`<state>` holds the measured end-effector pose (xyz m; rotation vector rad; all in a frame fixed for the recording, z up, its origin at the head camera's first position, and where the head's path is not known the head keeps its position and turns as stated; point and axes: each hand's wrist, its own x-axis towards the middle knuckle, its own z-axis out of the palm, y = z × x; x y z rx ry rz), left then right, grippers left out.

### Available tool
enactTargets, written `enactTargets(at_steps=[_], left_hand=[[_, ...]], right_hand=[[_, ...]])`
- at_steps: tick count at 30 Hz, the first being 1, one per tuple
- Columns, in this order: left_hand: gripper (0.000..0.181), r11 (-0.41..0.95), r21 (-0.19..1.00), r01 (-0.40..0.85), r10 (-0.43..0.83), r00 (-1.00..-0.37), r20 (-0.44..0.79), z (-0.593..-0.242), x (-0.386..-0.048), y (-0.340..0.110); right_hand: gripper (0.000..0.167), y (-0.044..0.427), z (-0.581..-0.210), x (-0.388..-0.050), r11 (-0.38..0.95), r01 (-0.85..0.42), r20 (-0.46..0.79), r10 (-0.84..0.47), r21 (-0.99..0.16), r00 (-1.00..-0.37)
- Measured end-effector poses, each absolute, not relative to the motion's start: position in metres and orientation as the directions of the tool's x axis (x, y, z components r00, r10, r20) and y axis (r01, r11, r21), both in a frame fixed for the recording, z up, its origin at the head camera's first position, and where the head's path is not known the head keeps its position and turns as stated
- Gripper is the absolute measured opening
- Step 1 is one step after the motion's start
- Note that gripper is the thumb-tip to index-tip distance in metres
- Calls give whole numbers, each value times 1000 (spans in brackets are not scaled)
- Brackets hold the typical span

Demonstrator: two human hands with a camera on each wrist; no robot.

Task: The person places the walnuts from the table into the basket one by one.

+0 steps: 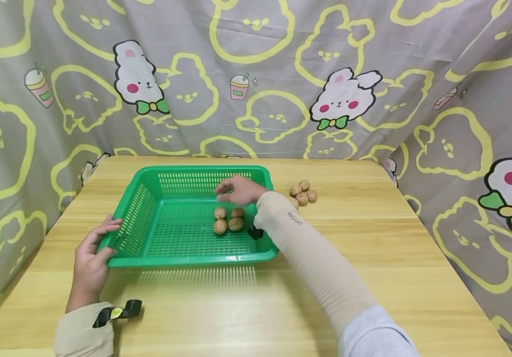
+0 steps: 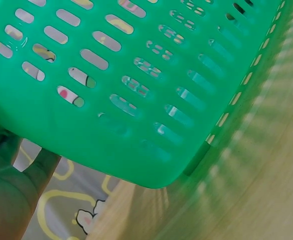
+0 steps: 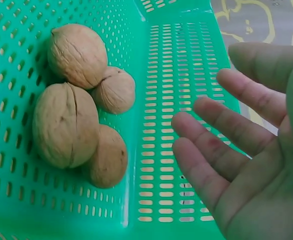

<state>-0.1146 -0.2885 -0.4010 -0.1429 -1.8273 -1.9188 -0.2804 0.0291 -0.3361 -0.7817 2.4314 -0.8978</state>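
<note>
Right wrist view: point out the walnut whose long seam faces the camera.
The leftmost walnut: a dark seam runs down its face; the other three walnuts show no such long line.

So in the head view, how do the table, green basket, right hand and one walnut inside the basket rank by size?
1. Table
2. Green basket
3. Right hand
4. One walnut; the four inside look too alike to rank.
</note>
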Motion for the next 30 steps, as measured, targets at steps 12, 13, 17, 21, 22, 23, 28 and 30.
enactTargets(at_steps=[12,13,17,21,22,23,28,30], left_hand=[[50,20,917,398,-276,-879,388,-403,-116,-290],[50,18,917,400,-276,-879,389,-403,-116,-290],[50,20,916,401,-276,-878,390,-402,-116,-289],[50,21,915,402,-272,-879,392,-402,-115,-289],[50,21,915,403,-271,-879,393,-402,-115,-289],[50,20,915,403,-270,-879,393,-402,-115,-289],[51,15,914,405,-272,-878,394,-402,-116,-289],[51,17,914,406,-272,-878,395,-402,-116,-289]], right_hand=[[37,44,-327,-283,605,-354,-126,-608,-713,-784],[36,45,-326,-283,601,-353,-118,-604,-718,-789],[36,52,-319,-285,589,-357,-84,-590,-725,-803],[36,60,-311,-286,571,-367,-41,-576,-734,-816],[36,63,-309,-287,566,-366,-30,-570,-739,-821],[36,66,-308,-288,563,-364,-19,-560,-742,-828],[35,87,-308,-293,547,-312,13,-481,-777,-876],[35,97,-309,-294,537,-281,15,-446,-795,-895]])
